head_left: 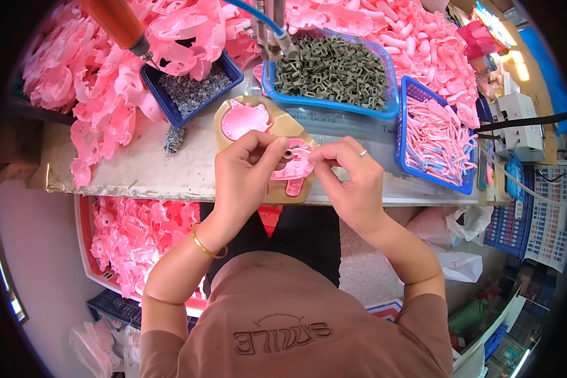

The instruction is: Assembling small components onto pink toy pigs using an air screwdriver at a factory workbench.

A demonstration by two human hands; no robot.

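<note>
On the bench, a tan fixture block (306,134) holds a rounded pink plastic shell (246,120) and, nearer me, a second pink shell (294,187) with a narrow stem. My left hand (242,179) is over the block's left side, thumb and forefinger closed. A small dark ring-shaped part (288,154) shows at those fingertips, above the second shell. From the right, my right hand (356,183) reaches in with its thumb and forefinger pinched at that shell's edge. Whatever they grip is too small to make out.
Behind the block stand a dark blue tray of small screws (195,93) and a blue tray of dark green clips (334,72). A blue basket (402,126) holds thin pink and blue parts. Pink shells (107,82) heap at left; an orange screwdriver (116,25) hangs overhead.
</note>
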